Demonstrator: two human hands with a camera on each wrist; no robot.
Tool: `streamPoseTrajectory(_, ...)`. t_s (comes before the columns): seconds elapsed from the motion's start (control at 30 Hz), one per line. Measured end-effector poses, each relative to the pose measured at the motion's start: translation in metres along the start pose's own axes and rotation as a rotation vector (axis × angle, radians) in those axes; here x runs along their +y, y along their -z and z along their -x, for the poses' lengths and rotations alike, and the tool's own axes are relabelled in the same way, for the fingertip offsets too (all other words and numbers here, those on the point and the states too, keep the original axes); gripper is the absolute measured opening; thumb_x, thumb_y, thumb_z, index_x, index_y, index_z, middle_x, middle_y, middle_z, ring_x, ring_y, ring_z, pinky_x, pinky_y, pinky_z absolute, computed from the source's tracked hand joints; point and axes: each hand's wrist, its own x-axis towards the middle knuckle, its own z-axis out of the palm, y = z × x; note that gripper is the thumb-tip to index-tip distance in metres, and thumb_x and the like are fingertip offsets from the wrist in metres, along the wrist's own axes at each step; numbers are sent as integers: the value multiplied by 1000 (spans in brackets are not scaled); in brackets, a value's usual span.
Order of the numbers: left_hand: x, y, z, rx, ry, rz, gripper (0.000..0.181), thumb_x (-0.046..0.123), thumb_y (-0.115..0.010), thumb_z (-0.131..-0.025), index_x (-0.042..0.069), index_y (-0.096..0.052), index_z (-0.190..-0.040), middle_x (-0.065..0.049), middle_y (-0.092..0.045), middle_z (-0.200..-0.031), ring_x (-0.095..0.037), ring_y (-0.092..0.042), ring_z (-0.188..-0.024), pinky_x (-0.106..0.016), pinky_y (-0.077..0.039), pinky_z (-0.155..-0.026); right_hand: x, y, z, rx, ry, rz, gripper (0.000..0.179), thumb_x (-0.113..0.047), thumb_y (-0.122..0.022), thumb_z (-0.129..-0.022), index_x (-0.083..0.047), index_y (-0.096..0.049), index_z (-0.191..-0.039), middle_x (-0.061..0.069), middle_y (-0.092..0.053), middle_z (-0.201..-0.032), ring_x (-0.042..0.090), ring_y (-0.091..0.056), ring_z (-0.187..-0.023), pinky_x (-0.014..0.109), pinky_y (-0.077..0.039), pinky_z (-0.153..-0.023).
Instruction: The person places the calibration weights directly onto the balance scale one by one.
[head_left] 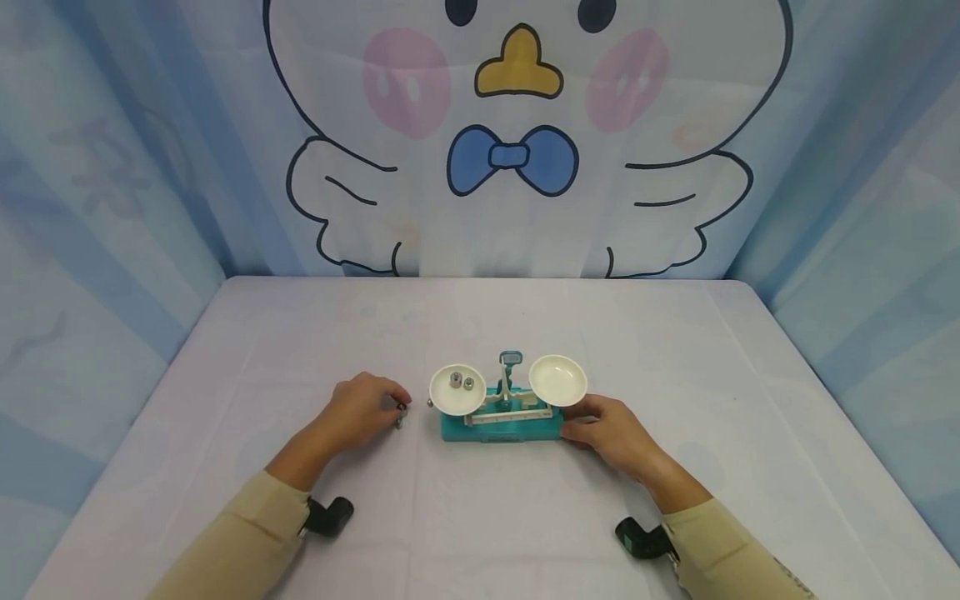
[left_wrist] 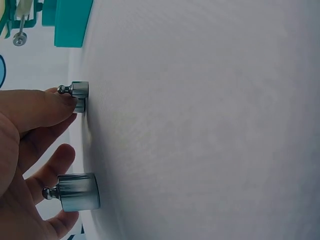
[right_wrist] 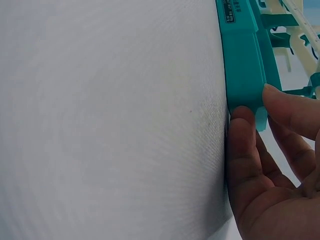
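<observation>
A teal balance scale (head_left: 502, 427) with two cream pans stands mid-table. Two metal weights (head_left: 456, 380) sit in its left pan (head_left: 442, 402); the right pan (head_left: 558, 381) holds nothing visible. Left of the scale, my left hand (head_left: 363, 410) pinches a small metal weight (left_wrist: 81, 106) between thumb and finger, mostly hidden by the thumb. Another small weight (left_wrist: 80, 89) stands right beside it, and a larger knobbed weight (left_wrist: 79, 192) is close to the lower fingers. My right hand (head_left: 611, 429) grips the right end of the scale's base (right_wrist: 244, 70), thumb over the edge.
A pale cloth covers the table (head_left: 480, 517). Behind it hangs a curtain (head_left: 510, 233) with a cartoon figure, and more curtains close off both sides. A black wrist camera (head_left: 330, 517) sits at the left cuff, another camera (head_left: 643, 540) at the right.
</observation>
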Motion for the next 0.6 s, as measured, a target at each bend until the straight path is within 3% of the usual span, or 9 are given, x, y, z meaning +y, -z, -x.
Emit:
streamPoseTrajectory(0.33, -1, -1, -1, 29, 9, -20, 15, 12, -75, -87, 14, -77, -103, -3, -71, -106, -29, -62, -109, -51, -47, -92, -1, 0, 1, -1, 7, 6, 41, -8, -70, -91, 8, -60, -127, 16, -65, -121, 27, -63, -109, 37, -55, -84)
streamPoseTrajectory(0.6, 5, 10, 5, 57, 41, 61, 21, 9, -71, -89, 12, -74, -110, -5, -65, -109, -30, -56, -113, -53, -45, -98, -1, 0, 0, 3, 1, 9, 40, -9, -70, -90, 7, -61, -126, 16, -65, -122, 27, -62, -109, 37, -55, -84)
